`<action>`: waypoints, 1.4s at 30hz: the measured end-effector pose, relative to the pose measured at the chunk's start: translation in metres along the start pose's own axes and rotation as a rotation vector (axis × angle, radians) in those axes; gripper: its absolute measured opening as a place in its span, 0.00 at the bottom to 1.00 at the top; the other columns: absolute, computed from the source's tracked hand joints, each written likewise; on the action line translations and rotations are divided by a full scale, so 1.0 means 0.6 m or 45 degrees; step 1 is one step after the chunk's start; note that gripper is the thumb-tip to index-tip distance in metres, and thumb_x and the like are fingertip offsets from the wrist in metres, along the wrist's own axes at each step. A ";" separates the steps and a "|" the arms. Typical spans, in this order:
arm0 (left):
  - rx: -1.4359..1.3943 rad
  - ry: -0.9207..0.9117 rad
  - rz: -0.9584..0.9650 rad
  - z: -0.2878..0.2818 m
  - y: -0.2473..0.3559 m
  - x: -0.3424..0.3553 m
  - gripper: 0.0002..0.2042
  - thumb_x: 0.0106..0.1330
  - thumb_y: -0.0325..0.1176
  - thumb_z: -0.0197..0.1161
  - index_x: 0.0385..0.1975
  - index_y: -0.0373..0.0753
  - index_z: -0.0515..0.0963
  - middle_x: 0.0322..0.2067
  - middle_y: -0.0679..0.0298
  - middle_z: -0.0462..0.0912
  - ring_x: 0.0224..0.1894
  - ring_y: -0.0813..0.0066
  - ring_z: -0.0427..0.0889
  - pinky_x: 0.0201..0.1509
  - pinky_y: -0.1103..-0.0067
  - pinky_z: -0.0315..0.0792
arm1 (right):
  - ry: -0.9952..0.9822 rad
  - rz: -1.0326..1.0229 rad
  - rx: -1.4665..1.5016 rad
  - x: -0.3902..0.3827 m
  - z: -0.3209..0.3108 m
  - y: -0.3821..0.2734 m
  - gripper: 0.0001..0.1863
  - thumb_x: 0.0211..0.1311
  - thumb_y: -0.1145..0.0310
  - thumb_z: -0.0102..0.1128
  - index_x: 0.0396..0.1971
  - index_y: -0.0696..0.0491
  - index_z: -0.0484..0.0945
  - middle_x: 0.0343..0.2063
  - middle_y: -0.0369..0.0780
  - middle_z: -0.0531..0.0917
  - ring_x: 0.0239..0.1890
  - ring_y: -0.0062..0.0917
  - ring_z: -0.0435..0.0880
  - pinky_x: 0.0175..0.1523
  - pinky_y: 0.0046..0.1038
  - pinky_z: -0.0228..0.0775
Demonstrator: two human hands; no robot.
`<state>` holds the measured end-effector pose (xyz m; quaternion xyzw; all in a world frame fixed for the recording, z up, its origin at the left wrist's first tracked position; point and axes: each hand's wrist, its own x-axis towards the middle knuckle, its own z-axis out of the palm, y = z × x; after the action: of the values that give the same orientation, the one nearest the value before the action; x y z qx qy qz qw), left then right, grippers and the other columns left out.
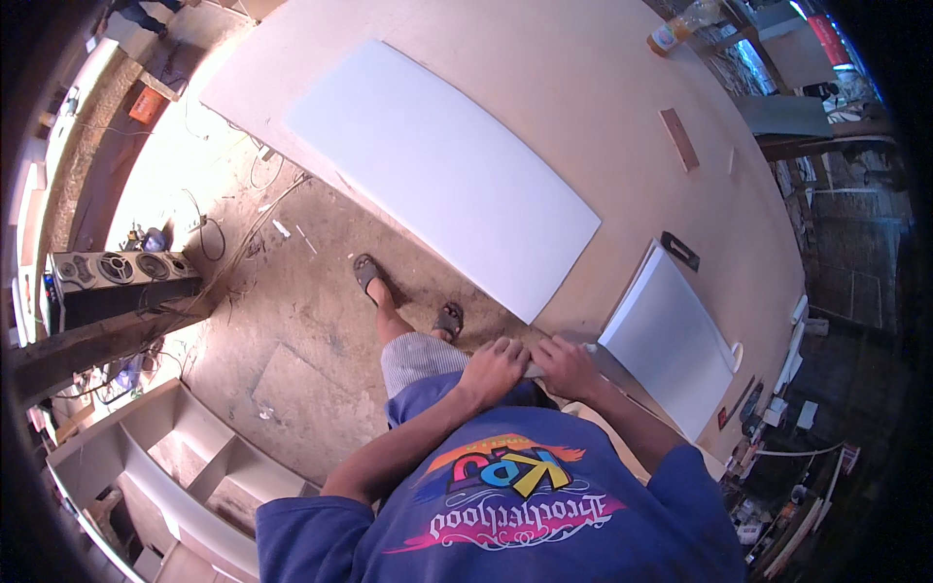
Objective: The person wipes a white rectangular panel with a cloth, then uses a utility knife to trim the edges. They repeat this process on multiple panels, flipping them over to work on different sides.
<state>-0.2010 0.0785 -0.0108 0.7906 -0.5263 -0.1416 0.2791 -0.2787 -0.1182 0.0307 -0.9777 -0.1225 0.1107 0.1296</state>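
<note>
At the front edge of the pale board table (622, 155), my left hand (494, 369) and my right hand (564, 364) are close together, fingers curled round a pale, narrow piece (535, 370), partly hidden by them. A large white rectangular sheet (447, 175) lies along the table edge beyond my hands. Right of it lies a smaller stack of white sheets (666, 330), with a black flat object (680, 251) beside its far end.
A wooden strip (679, 139) and orange-labelled bottle (671, 34) are on the table's far part. On the left are a speaker box (126, 272), a timber beam (117, 330) and a compartmented shelf unit (175, 466). Cables (248, 243) lie on the concrete floor (272, 340).
</note>
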 end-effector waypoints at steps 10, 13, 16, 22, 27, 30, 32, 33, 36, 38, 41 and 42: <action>0.270 0.314 -0.004 -0.078 -0.091 0.129 0.08 0.56 0.34 0.62 0.33 0.40 0.75 0.34 0.64 0.75 0.39 0.67 0.78 0.44 0.71 0.75 | 0.159 -0.030 -0.189 0.148 -0.061 0.092 0.10 0.50 0.70 0.60 0.36 0.48 0.78 0.34 0.35 0.77 0.41 0.34 0.79 0.40 0.41 0.75; 0.211 0.373 -0.034 -0.075 -0.145 0.117 0.10 0.54 0.35 0.64 0.34 0.39 0.75 0.34 0.63 0.75 0.38 0.66 0.78 0.44 0.70 0.76 | 0.162 -0.169 -0.239 0.212 -0.055 0.097 0.09 0.51 0.69 0.60 0.35 0.46 0.78 0.33 0.33 0.76 0.40 0.30 0.79 0.37 0.38 0.73; 0.168 0.429 -0.044 -0.113 -0.198 0.108 0.10 0.55 0.35 0.62 0.34 0.39 0.76 0.35 0.63 0.75 0.39 0.65 0.78 0.44 0.71 0.76 | 0.201 -0.236 -0.258 0.279 -0.062 0.090 0.08 0.51 0.69 0.60 0.34 0.45 0.78 0.32 0.32 0.76 0.38 0.28 0.78 0.35 0.35 0.72; 0.133 0.457 -0.058 -0.232 -0.338 0.099 0.12 0.50 0.33 0.66 0.33 0.38 0.76 0.34 0.62 0.75 0.38 0.62 0.78 0.43 0.69 0.76 | 0.355 -0.332 -0.245 0.460 -0.086 0.051 0.05 0.49 0.69 0.59 0.28 0.46 0.75 0.27 0.33 0.74 0.33 0.28 0.77 0.29 0.34 0.70; 0.105 0.499 -0.064 -0.307 -0.447 0.100 0.14 0.47 0.33 0.70 0.31 0.38 0.75 0.31 0.61 0.74 0.35 0.60 0.77 0.40 0.67 0.75 | 0.318 -0.347 -0.250 0.590 -0.090 0.035 0.08 0.50 0.69 0.60 0.33 0.43 0.76 0.29 0.31 0.75 0.34 0.27 0.78 0.31 0.33 0.68; 0.113 0.504 -0.131 -0.347 -0.503 0.095 0.11 0.48 0.33 0.67 0.28 0.38 0.75 0.29 0.61 0.73 0.34 0.62 0.77 0.40 0.69 0.76 | 0.285 -0.396 -0.284 0.667 -0.098 0.025 0.09 0.51 0.69 0.60 0.33 0.42 0.75 0.29 0.31 0.75 0.33 0.27 0.79 0.31 0.33 0.68; 0.113 0.515 -0.160 -0.368 -0.542 0.094 0.12 0.50 0.36 0.68 0.27 0.38 0.73 0.28 0.61 0.72 0.32 0.62 0.77 0.38 0.69 0.76 | 0.323 -0.422 -0.285 0.716 -0.103 0.020 0.09 0.51 0.69 0.60 0.33 0.42 0.75 0.29 0.31 0.75 0.33 0.26 0.79 0.30 0.33 0.68; 0.118 0.541 -0.166 -0.385 -0.560 0.097 0.12 0.52 0.38 0.68 0.27 0.38 0.73 0.28 0.61 0.72 0.32 0.63 0.77 0.37 0.69 0.76 | 0.341 -0.436 -0.284 0.741 -0.106 0.015 0.09 0.51 0.70 0.60 0.33 0.42 0.75 0.29 0.31 0.76 0.33 0.26 0.79 0.30 0.32 0.68; 0.157 0.564 -0.208 -0.428 -0.612 0.096 0.17 0.55 0.45 0.70 0.27 0.37 0.74 0.27 0.62 0.73 0.31 0.64 0.76 0.34 0.70 0.76 | 0.371 -0.451 -0.271 0.816 -0.121 -0.002 0.10 0.51 0.70 0.61 0.34 0.42 0.75 0.29 0.31 0.76 0.32 0.26 0.80 0.29 0.31 0.68; 0.180 0.596 -0.218 -0.456 -0.645 0.098 0.18 0.54 0.45 0.72 0.27 0.37 0.75 0.27 0.63 0.74 0.30 0.64 0.77 0.33 0.71 0.76 | 0.388 -0.459 -0.276 0.860 -0.120 -0.009 0.10 0.51 0.70 0.62 0.34 0.43 0.76 0.30 0.31 0.76 0.32 0.26 0.80 0.29 0.31 0.69; 0.232 0.612 -0.270 -0.495 -0.711 0.089 0.17 0.51 0.42 0.76 0.29 0.38 0.77 0.27 0.63 0.76 0.30 0.65 0.78 0.33 0.71 0.77 | 0.383 -0.460 -0.248 0.935 -0.129 -0.032 0.12 0.53 0.70 0.62 0.38 0.43 0.77 0.32 0.32 0.79 0.34 0.26 0.82 0.30 0.31 0.72; 0.237 0.616 -0.289 -0.510 -0.731 0.084 0.17 0.51 0.41 0.76 0.29 0.37 0.77 0.27 0.63 0.76 0.31 0.65 0.79 0.33 0.71 0.77 | 0.399 -0.459 -0.236 0.960 -0.130 -0.041 0.11 0.54 0.70 0.62 0.39 0.43 0.77 0.32 0.32 0.80 0.35 0.27 0.83 0.31 0.32 0.73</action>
<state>0.3084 0.2492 -0.0200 0.8776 -0.3633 0.0700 0.3050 0.2800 0.0418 0.0046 -0.9530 -0.2828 -0.0789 0.0746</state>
